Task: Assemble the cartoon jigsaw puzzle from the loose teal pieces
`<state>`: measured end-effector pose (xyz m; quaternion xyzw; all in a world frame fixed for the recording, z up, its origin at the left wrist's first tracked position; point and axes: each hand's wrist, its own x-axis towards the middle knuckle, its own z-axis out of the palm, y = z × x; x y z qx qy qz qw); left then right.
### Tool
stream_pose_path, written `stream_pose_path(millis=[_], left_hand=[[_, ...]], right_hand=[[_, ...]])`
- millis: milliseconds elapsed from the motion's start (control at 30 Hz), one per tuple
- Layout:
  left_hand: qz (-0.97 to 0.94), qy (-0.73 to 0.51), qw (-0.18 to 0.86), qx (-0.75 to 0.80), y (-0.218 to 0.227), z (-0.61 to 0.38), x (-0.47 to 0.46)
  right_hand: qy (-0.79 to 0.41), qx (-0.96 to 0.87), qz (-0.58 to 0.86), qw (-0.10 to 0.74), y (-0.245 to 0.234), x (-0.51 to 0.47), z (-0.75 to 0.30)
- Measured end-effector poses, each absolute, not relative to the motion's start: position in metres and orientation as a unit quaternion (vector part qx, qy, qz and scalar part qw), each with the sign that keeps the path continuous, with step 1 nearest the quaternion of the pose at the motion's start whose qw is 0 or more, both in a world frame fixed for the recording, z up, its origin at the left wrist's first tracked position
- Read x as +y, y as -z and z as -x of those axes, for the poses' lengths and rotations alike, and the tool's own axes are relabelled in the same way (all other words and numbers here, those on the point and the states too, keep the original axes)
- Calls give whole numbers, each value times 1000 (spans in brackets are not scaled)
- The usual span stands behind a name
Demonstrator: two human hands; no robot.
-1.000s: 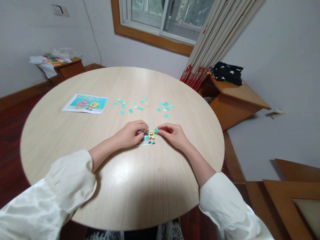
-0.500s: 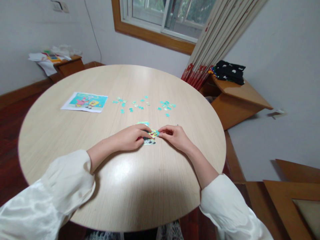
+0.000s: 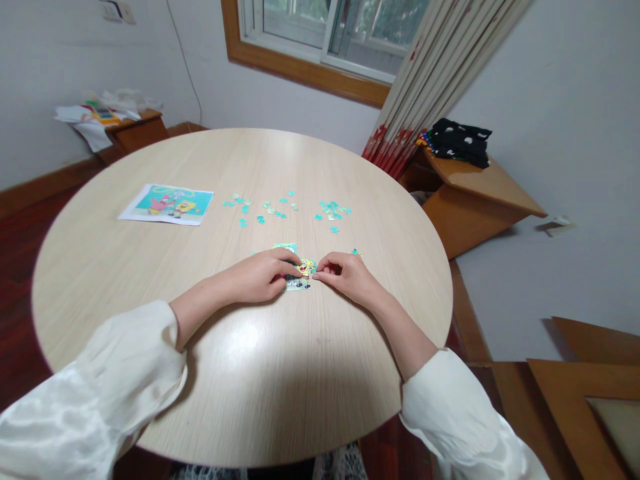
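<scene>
Left hand [image 3: 261,275], right hand [image 3: 346,275] nearer on puzzle [image 3: 301,278]

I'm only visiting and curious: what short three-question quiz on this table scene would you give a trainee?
1. True or false: the left hand and right hand meet at the joined puzzle section.
2. Where does the printed picture sheet lie? A) to the left of the loose pieces; B) under the hands; C) on the floor.
3. Fill in: the wooden table has a ____ top.

Key: 1 true; 2 A; 3 round.
</scene>
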<state>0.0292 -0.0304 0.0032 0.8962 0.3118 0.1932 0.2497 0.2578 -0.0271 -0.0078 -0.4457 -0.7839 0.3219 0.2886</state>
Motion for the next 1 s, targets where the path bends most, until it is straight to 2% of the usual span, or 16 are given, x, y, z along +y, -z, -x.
stream_pose_path(millis=[333, 1000], left_hand=[[-913, -174, 212, 301, -8, -30, -33], [-917, -176, 208, 293, -8, -30, -32]], right_hand=[[-263, -834, 396, 280, 5, -25, -261], [-278, -829, 403, 271, 4, -25, -265]])
